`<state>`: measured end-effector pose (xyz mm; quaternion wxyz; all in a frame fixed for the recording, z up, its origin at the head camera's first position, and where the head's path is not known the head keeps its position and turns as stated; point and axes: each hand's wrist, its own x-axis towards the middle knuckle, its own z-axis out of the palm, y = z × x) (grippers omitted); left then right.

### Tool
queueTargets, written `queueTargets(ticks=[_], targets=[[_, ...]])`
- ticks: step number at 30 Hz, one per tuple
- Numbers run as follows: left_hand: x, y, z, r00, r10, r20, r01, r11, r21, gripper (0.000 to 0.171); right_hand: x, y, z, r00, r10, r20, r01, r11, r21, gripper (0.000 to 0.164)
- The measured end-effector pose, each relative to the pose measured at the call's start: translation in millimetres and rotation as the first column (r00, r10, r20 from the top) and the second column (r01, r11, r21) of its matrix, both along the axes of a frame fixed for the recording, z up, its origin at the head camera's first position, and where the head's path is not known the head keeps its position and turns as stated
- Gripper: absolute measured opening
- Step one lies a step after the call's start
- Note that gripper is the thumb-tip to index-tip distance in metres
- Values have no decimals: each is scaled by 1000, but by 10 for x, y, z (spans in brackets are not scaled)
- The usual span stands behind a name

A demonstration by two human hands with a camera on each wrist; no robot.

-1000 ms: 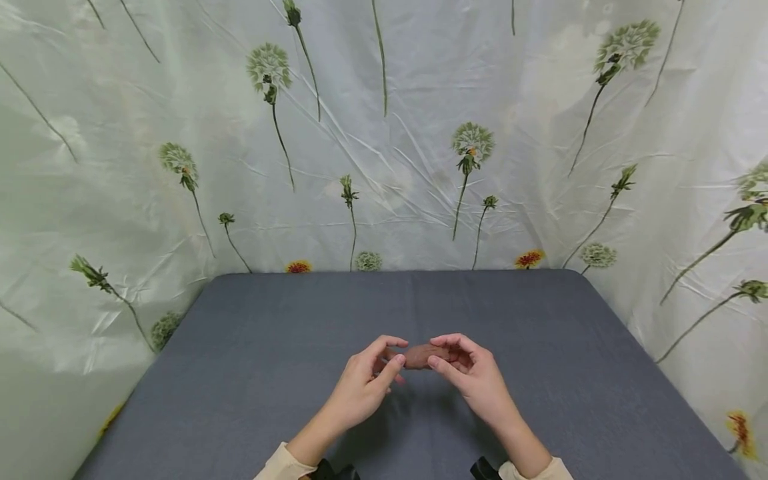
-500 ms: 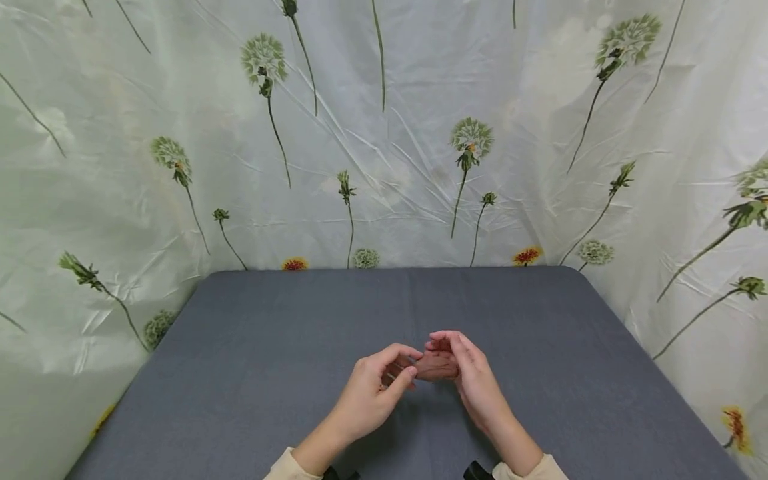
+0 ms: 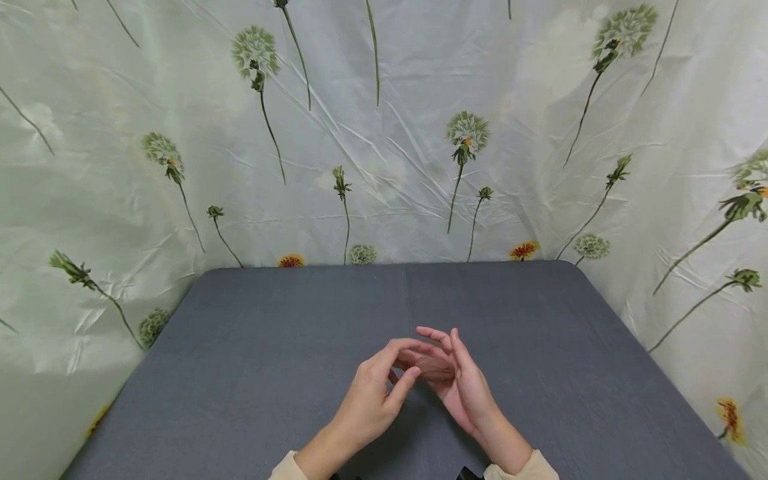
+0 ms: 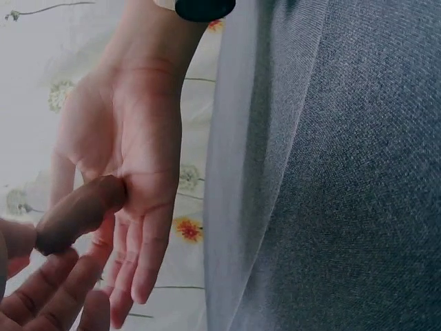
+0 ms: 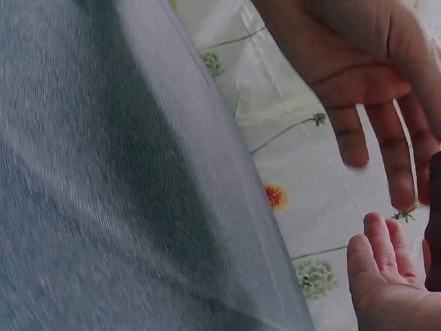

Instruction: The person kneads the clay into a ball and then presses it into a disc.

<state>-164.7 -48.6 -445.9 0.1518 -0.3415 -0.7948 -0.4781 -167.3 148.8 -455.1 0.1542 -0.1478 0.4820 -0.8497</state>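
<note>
A brown, elongated clay lump (image 3: 435, 369) spans the gap between my two hands above the table. My left hand (image 3: 378, 393) pinches one end between thumb and fingers, plainest in the left wrist view, where the lump (image 4: 81, 214) looks smooth and slightly bent. Its other end lies against the palm of my right hand (image 3: 468, 397), whose fingers are extended and spread slightly apart. At the far right of the right wrist view only a dark edge of the lump (image 5: 434, 227) shows, between the left hand (image 5: 372, 62) above and the right hand (image 5: 393, 296) below.
Dark grey-blue cloth covers the table (image 3: 288, 320) beneath both hands. Behind it and along the sides hangs a pale curtain (image 3: 408, 160) printed with dandelions and orange flowers. Light sleeves (image 3: 522, 467) and black wrist straps show at the lower edge.
The right hand has turned, its palm coming up and its thumb and fingers leaving their grip on the lump. The left hand has moved slightly right, still pinching the lump.
</note>
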Motion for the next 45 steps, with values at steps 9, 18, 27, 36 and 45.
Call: queueTargets(ticks=[9, 18, 27, 36, 45], targets=[[-19, -2, -19, 999, 19, -40, -18, 1000, 13, 44, 13, -96, -17, 996, 83, 24, -79, 986, -145, 60], [37, 0, -86, 999, -50, -5, 48, 982, -183, 70, 160, -257, 33, 993, 90, 76, -83, 992, -94, 62], [167, 105, -233, 974, -68, 216, 92, 991, -100, 71, 255, -445, 143, 962, -207, -175, 245, 942, 230, 66], [363, 138, -25, 759, -229, 609, 212, 972, 102, 65, -19, -373, 123, 760, -232, -607, 551, 725, 414, 53], [370, 113, 120, 769, -233, 595, 160, 972, 175, 60, -117, -349, 16, 841, -98, -533, 382, 805, 454, 55]])
